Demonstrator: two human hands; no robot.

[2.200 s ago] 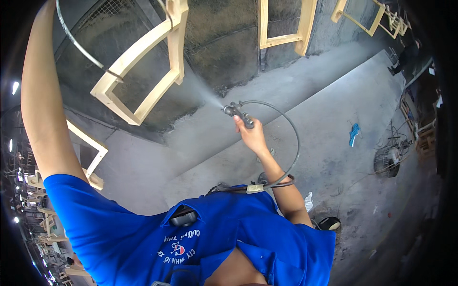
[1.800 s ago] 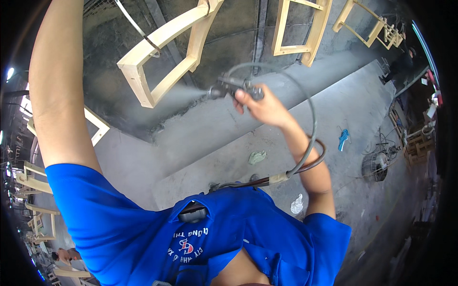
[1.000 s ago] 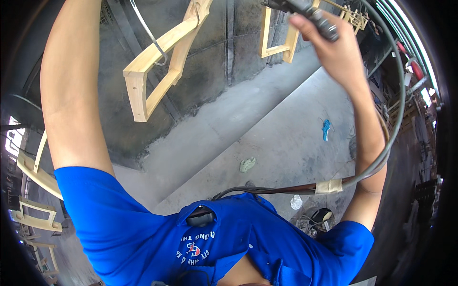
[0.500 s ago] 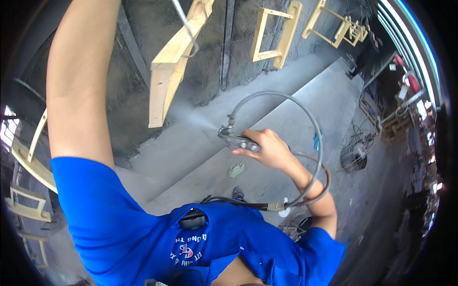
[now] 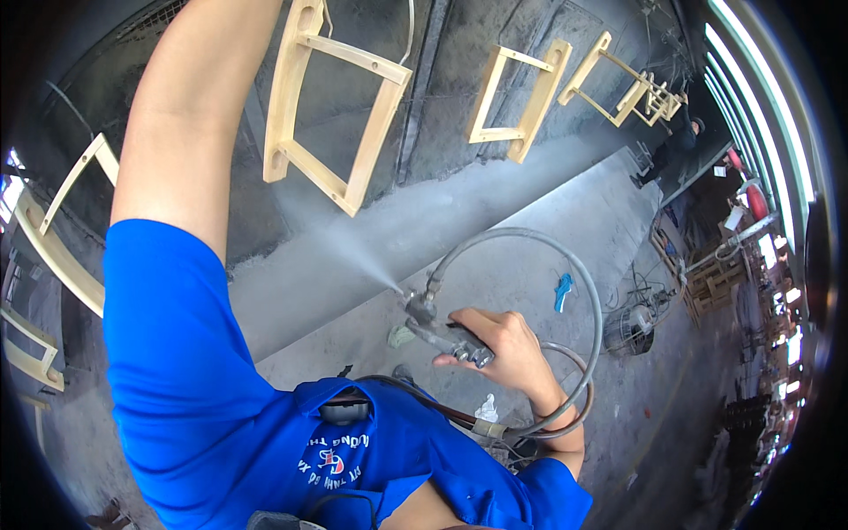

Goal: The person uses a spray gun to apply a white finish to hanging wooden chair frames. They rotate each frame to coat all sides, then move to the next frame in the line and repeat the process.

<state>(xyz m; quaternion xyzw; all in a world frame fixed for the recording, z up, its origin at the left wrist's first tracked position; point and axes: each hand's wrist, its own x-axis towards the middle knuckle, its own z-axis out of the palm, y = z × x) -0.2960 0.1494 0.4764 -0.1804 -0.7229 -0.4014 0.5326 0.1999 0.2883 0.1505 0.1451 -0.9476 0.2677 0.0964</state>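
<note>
My right hand (image 5: 511, 346) is closed round the handle of a spray gun (image 5: 426, 320). A pale mist (image 5: 358, 249) leaves its nozzle up and to the left, toward a hanging light-wood frame (image 5: 284, 110) with two uprights and two crossbars. The gun and the frame are apart. A grey hose (image 5: 585, 274) loops from the gun over my right forearm. My left arm (image 5: 181, 132) is raised past the top edge beside the frame, so its hand is out of sight. A thin metal hook (image 5: 412, 31) shows by the frame's upper corner.
More wooden frames hang in a row at the right (image 5: 534, 102), and others at the left (image 5: 57, 247). A dark wall stands behind them. On the grey floor lie a blue cloth (image 5: 563, 291) and crumpled white paper (image 5: 486, 409). Beyond them is a metal pot (image 5: 629, 331). Another person (image 5: 676, 150) is far back.
The near frame has turned from edge-on to show its open middle. My right hand and the spray gun sit lower in view. Mist comes out in both frames.
</note>
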